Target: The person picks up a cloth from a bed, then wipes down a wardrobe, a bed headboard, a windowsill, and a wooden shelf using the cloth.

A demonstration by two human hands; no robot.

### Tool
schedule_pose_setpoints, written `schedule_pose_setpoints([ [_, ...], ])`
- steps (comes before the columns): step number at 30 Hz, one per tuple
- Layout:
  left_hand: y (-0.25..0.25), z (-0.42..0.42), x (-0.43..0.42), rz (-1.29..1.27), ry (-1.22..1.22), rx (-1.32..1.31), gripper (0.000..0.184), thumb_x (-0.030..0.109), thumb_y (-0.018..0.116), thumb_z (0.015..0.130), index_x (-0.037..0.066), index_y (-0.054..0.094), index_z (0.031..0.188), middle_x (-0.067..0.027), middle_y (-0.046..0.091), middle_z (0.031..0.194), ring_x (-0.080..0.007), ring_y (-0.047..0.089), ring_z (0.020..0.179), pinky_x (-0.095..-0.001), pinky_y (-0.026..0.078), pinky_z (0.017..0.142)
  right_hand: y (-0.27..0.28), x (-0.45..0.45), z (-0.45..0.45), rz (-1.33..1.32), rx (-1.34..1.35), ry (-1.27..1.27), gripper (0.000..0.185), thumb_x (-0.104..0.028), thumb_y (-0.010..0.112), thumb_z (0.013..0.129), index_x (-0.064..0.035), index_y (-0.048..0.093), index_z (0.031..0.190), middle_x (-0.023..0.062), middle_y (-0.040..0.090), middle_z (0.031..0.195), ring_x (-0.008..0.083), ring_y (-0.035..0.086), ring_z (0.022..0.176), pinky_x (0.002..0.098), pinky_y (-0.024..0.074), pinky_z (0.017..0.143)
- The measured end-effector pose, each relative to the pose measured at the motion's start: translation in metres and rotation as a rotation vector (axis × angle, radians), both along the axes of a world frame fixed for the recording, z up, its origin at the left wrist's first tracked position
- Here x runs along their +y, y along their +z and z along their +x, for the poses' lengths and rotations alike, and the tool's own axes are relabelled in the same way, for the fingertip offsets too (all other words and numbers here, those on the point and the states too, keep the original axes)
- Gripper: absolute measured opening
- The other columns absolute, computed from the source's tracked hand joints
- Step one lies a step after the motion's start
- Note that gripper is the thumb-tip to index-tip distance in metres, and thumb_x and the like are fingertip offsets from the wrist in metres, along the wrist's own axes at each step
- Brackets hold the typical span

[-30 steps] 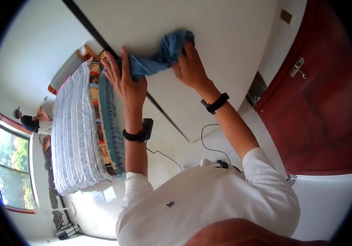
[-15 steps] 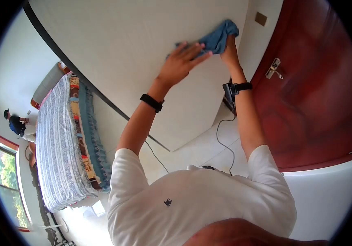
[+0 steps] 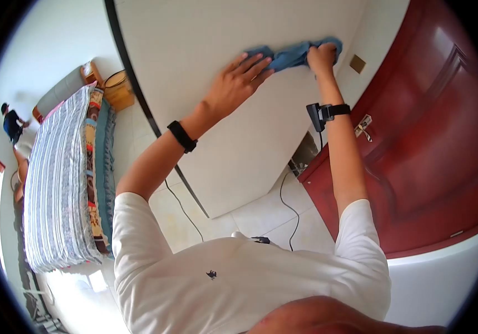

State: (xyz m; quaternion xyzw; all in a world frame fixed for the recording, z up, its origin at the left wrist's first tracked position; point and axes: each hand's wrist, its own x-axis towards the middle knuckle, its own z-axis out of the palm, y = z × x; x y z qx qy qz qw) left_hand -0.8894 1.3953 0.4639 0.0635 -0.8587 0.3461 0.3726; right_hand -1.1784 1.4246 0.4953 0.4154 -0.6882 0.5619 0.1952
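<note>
A blue cloth (image 3: 291,56) lies stretched against a large pale panel (image 3: 194,67) with a dark edge strip on its left. My left hand (image 3: 238,80) rests with spread fingers on the cloth's left end, pressing it to the panel. Bunched cloth sits in my right hand (image 3: 322,58), whose fingers are wrapped round its right end. Both wrists wear black straps, and a small dark device is attached at the right one.
A red door (image 3: 411,133) with a metal handle (image 3: 363,128) stands at the right. On the left are a bed with a striped cover (image 3: 58,183), a wooden nightstand (image 3: 119,96) and another person (image 3: 13,125). Cables (image 3: 291,209) run over the tiled floor.
Both hands and the cloth have moved right across the panel. The left hand has left the dark edge strip. The view has shifted too.
</note>
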Motion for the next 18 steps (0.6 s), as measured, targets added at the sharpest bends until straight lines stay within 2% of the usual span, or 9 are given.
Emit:
schedule_pose_setpoints([
  [2,0.015,0.022,0.000,-0.014,0.007,0.038,0.052,0.010,0.058,0.082,0.017,0.052,0.133,-0.0029,0.045,0.142,-0.0186,0.042,0.131,-0.0376,0.033,0.109,0.028,-0.002,0.045,-0.127,0.099,0.086,0.051,-0.007,0.050,0.073,0.0235,0.036,0.111,0.0434,0.039,0.122,0.0529,0.038,0.117,0.0514,0.0238,0.106],
  [4,0.022,0.046,0.001,0.017,0.007,0.110,0.054,0.009,0.058,0.082,0.017,0.051,0.134,-0.0049,0.047,0.139,-0.0194,0.043,0.129,-0.0375,0.036,0.106,0.044,-0.009,0.083,-0.256,0.448,0.053,0.046,-0.004,0.050,0.073,0.0162,0.042,0.113,0.0374,0.044,0.118,0.0501,0.041,0.113,0.0542,0.0265,0.102],
  [5,0.017,0.057,0.000,0.023,0.014,0.101,0.054,0.009,0.058,0.082,0.017,0.051,0.134,-0.0049,0.047,0.139,-0.0194,0.043,0.129,-0.0375,0.036,0.106,0.050,-0.013,0.104,-0.251,0.438,0.060,0.046,-0.004,0.050,0.073,0.0162,0.042,0.113,0.0374,0.044,0.118,0.0501,0.041,0.113,0.0542,0.0265,0.102],
  [7,-0.002,0.080,0.001,0.032,0.062,0.088,0.057,0.008,0.058,0.081,0.017,0.049,0.136,-0.0057,0.049,0.135,-0.0192,0.045,0.127,-0.0373,0.037,0.104,0.052,-0.017,0.155,-0.461,0.839,0.007,0.034,0.001,0.049,0.072,0.0093,0.045,0.105,0.0287,0.047,0.100,0.0437,0.045,0.091,0.0493,0.0337,0.087],
  [8,-0.012,0.092,0.002,0.040,0.066,0.077,0.057,0.008,0.058,0.081,0.017,0.049,0.136,-0.0057,0.049,0.135,-0.0192,0.045,0.127,-0.0373,0.037,0.104,0.039,-0.017,0.180,-0.362,0.698,0.014,0.043,0.006,0.047,0.077,0.0094,0.046,0.120,0.0305,0.046,0.121,0.0456,0.043,0.113,0.0530,0.0311,0.101],
  [10,-0.034,0.119,0.004,0.076,0.139,-0.009,0.060,0.008,0.059,0.080,0.017,0.048,0.137,-0.0048,0.051,0.133,-0.0178,0.047,0.125,-0.0341,0.038,0.100,0.037,-0.015,0.214,-0.481,0.798,0.126,0.051,0.011,0.039,0.071,0.0128,0.042,0.122,0.0329,0.045,0.121,0.0475,0.042,0.111,0.0548,0.0295,0.100],
  [12,-0.052,0.143,-0.004,0.036,0.149,0.011,0.054,0.009,0.061,0.079,0.017,0.054,0.132,-0.0010,0.053,0.127,-0.0135,0.050,0.116,-0.0293,0.040,0.088,0.035,-0.021,0.228,-0.484,0.794,0.147,0.052,0.011,0.040,0.071,0.0128,0.041,0.123,0.0333,0.044,0.121,0.0472,0.042,0.111,0.0547,0.0295,0.099],
  [15,-0.067,0.168,-0.015,-0.032,0.066,0.074,0.038,0.009,0.063,0.078,0.014,0.066,0.116,0.0038,0.055,0.116,-0.0088,0.053,0.097,-0.0274,0.035,0.070,0.017,-0.025,0.242,-0.402,0.729,0.190,0.055,0.011,0.040,0.070,0.0127,0.040,0.125,0.0341,0.042,0.123,0.0467,0.041,0.111,0.0547,0.0293,0.097],
  [18,-0.081,0.175,-0.015,0.085,-0.003,0.094,0.034,0.011,0.064,0.077,0.012,0.066,0.110,0.0022,0.055,0.113,-0.0116,0.053,0.096,-0.0280,0.037,0.069,0.000,-0.032,0.273,-0.379,0.709,0.207,0.057,0.012,0.040,0.069,0.0125,0.039,0.126,0.0337,0.041,0.124,0.0454,0.041,0.110,0.0562,0.0283,0.096],
])
